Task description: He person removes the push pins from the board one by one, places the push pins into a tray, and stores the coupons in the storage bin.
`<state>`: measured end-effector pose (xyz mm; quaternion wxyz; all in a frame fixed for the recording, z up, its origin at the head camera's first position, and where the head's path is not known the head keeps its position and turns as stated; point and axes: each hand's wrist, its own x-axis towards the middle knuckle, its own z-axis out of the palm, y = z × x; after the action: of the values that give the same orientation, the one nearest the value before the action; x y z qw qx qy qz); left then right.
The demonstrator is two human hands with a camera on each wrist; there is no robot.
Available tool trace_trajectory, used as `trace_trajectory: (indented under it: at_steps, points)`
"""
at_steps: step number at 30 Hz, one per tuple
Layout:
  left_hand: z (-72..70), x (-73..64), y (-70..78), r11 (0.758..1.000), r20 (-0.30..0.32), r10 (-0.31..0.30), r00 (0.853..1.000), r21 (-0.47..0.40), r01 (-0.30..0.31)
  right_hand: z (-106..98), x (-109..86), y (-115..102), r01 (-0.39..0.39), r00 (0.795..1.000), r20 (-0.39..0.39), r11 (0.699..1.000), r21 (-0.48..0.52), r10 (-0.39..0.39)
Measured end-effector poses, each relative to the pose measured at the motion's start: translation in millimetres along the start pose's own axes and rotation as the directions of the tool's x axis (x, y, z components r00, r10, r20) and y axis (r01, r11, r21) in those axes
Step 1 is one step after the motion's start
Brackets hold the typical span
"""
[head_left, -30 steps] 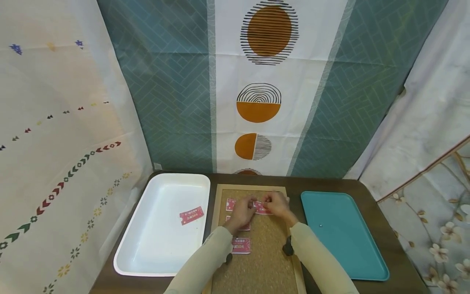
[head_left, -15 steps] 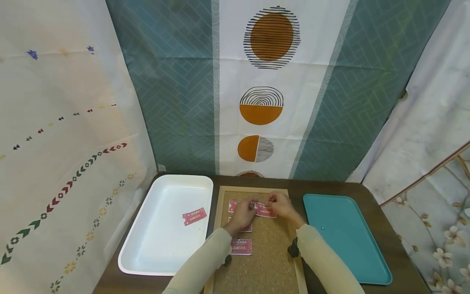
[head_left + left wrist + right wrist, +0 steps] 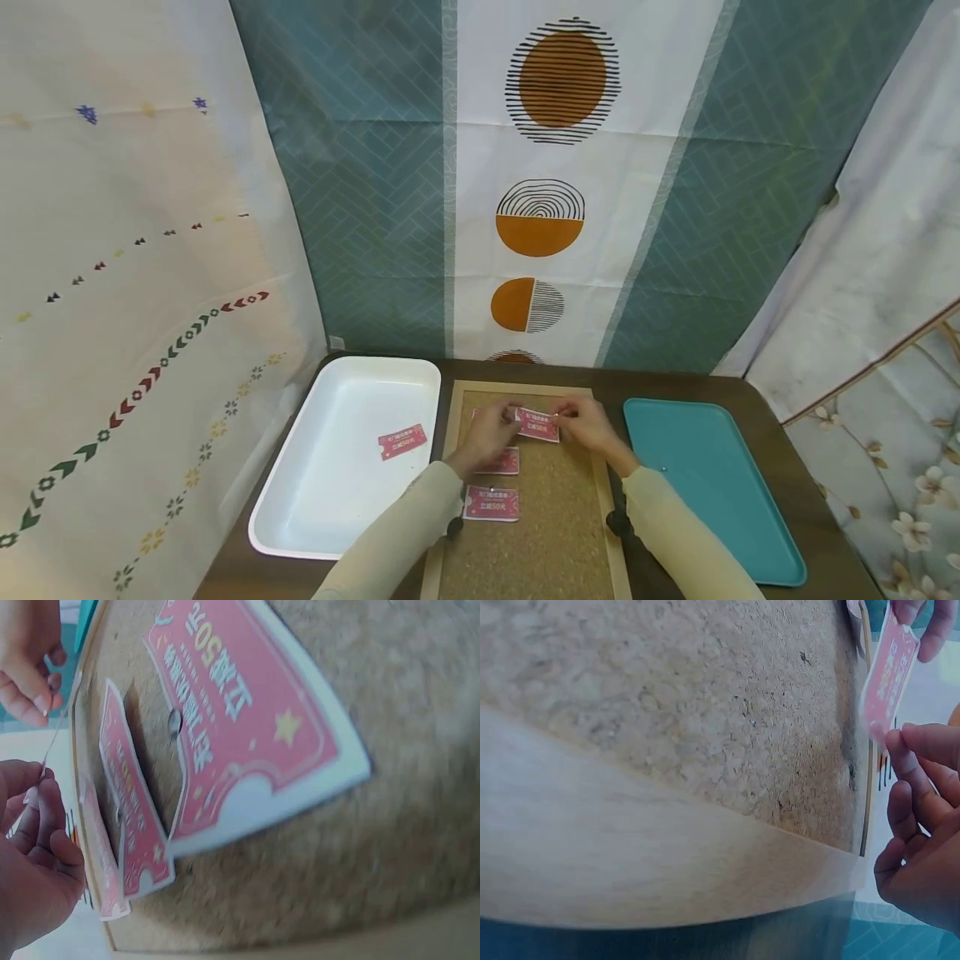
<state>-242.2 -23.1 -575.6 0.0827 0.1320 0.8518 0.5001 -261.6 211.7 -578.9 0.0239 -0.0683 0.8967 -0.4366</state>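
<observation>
Over the upper part of a corkboard (image 3: 555, 525), a pink paper coupon (image 3: 538, 424) is stretched between both hands. The left hand (image 3: 487, 437) pinches its left end, thumb against fingertips. Its right end is pinched by the right hand (image 3: 587, 423), whose other fingers curl loosely in the right wrist view. Seen from the left wrist, this coupon is nearly edge-on and stands off the cork. Along the board's left side are a front coupon (image 3: 492, 504), a middle coupon (image 3: 507, 461) and a far coupon (image 3: 103, 855), mostly behind the left hand from above. A metal pin (image 3: 175, 722) sits at the front coupon's edge.
Left of the board stands a white tray (image 3: 337, 500) with one loose pink coupon (image 3: 402, 442) in it. A teal tray (image 3: 720, 492) lies to the right, with a small shiny pin (image 3: 663, 470) in it. A wooden frame (image 3: 611, 533) edges the board.
The hands have spread slightly apart, the left one leftward and the right one rightward, so more of the held coupon shows. The front coupon is less covered by the left arm. The head view has shifted slightly.
</observation>
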Motion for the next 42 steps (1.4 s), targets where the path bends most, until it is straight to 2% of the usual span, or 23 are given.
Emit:
trace_trajectory:
  at_steps: [5, 12, 15, 22, 28, 31, 38, 42]
  points:
    - [-9.5, 0.4, 6.1, 1.0, -0.016, -0.012, 1.0, 0.023, 0.012, -7, -1.3, 1, -0.026, 1.0, -0.008, 1.0, -0.009, 0.026]
    - [-16.6, -3.7, 3.1, 0.999, -0.014, -0.029, 0.999, -0.019, 0.028, -16, -9.0, 5, -0.026, 1.0, 0.011, 1.0, -0.013, 0.026]
    - [-17.7, -6.9, 2.7, 1.0, -0.019, -0.017, 1.0, -0.019, 0.017, -18, -12.2, 8, -0.017, 1.0, -0.001, 1.0, -0.016, 0.017]
    - [-28.2, -11.0, 7.1, 0.998, -0.04, 0.008, 0.999, 0.06, -0.005, -26, -16.7, 14, 0.035, 0.999, -0.03, 0.999, -0.031, -0.036]
    - [-44.4, -15.6, 11.6, 0.998, -0.032, -0.004, 0.999, 0.058, 0.006, -33, -20.3, 19, 0.064, 0.998, -0.011, 0.998, -0.018, -0.065]
    - [-52.4, -16.5, 11.5, 0.996, -0.046, 0.003, 0.999, 0.093, 0.001, -39, -22.3, 21, 0.072, 0.997, -0.012, 0.997, -0.003, -0.072]
    - [-65.1, -18.8, 5.5, 0.992, -0.074, 0.006, 0.997, 0.128, 0.003, -49, -32.0, 27, 0.008, 1.0, -0.002, 0.999, -0.037, -0.008]
    - [-72.2, -21.7, 5.3, 0.99, -0.096, 0.017, 0.995, 0.141, -0.003, -53, -37.3, 32, 0.011, 1.0, 0.0, 0.998, -0.055, -0.011]
